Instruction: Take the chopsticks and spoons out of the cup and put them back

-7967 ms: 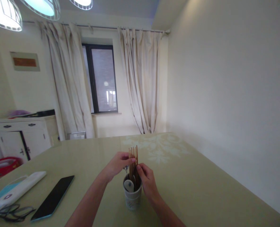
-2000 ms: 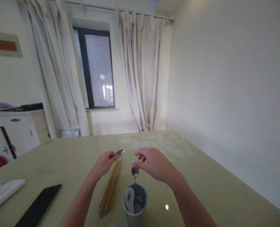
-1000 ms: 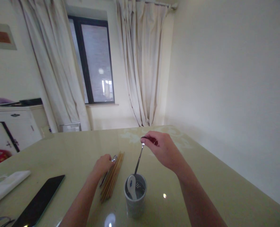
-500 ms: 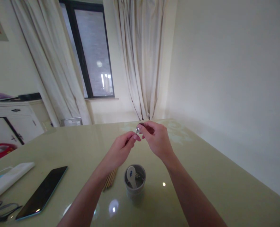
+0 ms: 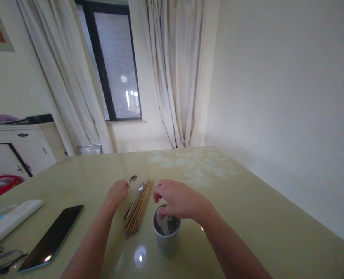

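A small metal spoon (image 5: 133,178) sticks out of the closed fingers of my left hand (image 5: 118,192), low over the table with its bowl pointing away. Just right of it lie a second metal spoon (image 5: 135,199) and a bundle of wooden chopsticks (image 5: 141,207), side by side on the table. My right hand (image 5: 179,198) hovers above a grey utensil cup (image 5: 167,242), thumb and fingers apart. Its thumb is at the white ceramic spoon (image 5: 164,226) that leans inside the cup; whether they touch is unclear. Part of the cup's rim is hidden by this hand.
On the left of the glossy table (image 5: 241,228) lie a black tablet (image 5: 54,236), a white box-like item (image 5: 17,219) and dark cables (image 5: 1,259). A wall (image 5: 291,135) runs along the table's right edge.
My hands have parted from the metal spoon they held together. The left moved down and left with a spoon; the right came down over the cup. Another metal spoon now shows beside the chopsticks.
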`<state>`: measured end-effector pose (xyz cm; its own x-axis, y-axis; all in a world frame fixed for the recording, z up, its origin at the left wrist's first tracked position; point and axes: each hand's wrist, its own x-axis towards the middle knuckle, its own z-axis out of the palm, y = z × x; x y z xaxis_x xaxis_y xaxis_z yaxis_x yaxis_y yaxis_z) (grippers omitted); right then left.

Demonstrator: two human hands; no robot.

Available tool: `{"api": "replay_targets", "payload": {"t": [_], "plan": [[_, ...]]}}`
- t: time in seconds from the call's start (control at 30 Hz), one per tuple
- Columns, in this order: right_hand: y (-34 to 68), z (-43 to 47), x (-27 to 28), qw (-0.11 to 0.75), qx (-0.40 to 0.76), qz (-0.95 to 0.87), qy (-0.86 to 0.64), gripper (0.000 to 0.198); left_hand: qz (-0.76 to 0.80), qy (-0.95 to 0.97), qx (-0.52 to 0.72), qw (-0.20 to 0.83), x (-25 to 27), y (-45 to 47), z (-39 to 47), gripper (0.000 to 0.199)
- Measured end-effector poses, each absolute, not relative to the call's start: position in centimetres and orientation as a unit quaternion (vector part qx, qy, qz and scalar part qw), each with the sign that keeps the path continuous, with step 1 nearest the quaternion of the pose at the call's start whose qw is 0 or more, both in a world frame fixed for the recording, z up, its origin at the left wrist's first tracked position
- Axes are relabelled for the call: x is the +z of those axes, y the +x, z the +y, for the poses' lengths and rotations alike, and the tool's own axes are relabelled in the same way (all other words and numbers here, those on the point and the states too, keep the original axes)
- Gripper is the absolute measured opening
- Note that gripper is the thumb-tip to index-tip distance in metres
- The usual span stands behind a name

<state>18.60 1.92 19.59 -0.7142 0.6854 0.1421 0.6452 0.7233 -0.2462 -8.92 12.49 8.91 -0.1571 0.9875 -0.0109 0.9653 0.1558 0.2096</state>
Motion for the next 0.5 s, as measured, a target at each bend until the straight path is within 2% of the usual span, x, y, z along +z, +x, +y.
{"api": "replay_targets", "payload": {"t": [0.17, 0.33, 0.5], "plan": [[18.1, 2.5, 18.9, 0.059, 0.082, -0.914, -0.393, 0.013, 0.76, 0.643, 0.056, 0.072, 7.5, -9.1, 12.8, 0.027], [18.3, 2.5, 18.9, 0.07, 0.073, -0.916, -0.389, 0.008, 0.739, 0.666, 0.055, 0.081, 6.9, -8.6, 13.2, 0.02], [18.8, 2.2, 19.5, 0.082, 0.084, -0.907, -0.405, 0.016, 0.695, 0.71, 0.061, 0.095, 7.1, -7.6, 13.0, 0.039]]}}
